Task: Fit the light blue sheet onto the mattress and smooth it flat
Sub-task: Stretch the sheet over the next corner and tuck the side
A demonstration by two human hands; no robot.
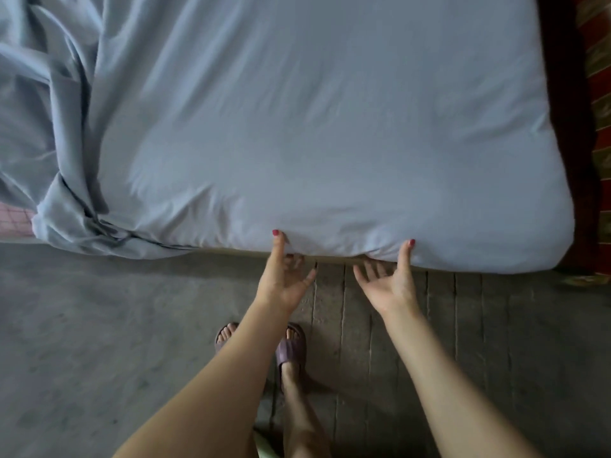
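The light blue sheet [314,110] lies stretched and mostly smooth over the right part of the mattress, wrapping its near right corner. At the left it is bunched in deep folds [66,143]. A thin tan strip of the mattress [231,250] shows under the sheet's near edge. My left hand [284,279] is palm up at that edge, thumb on the sheet's side and fingers underneath, pinching the hem. My right hand [386,282] holds the edge the same way a little to the right; its fingertips are hidden under the fabric.
A dark wooden bed frame [562,94] runs along the right side, with red patterned fabric [598,94] beyond it. A pink checked cloth [13,219] peeks out at the far left. My feet in purple slippers [291,348] stand on the grey concrete floor [99,325].
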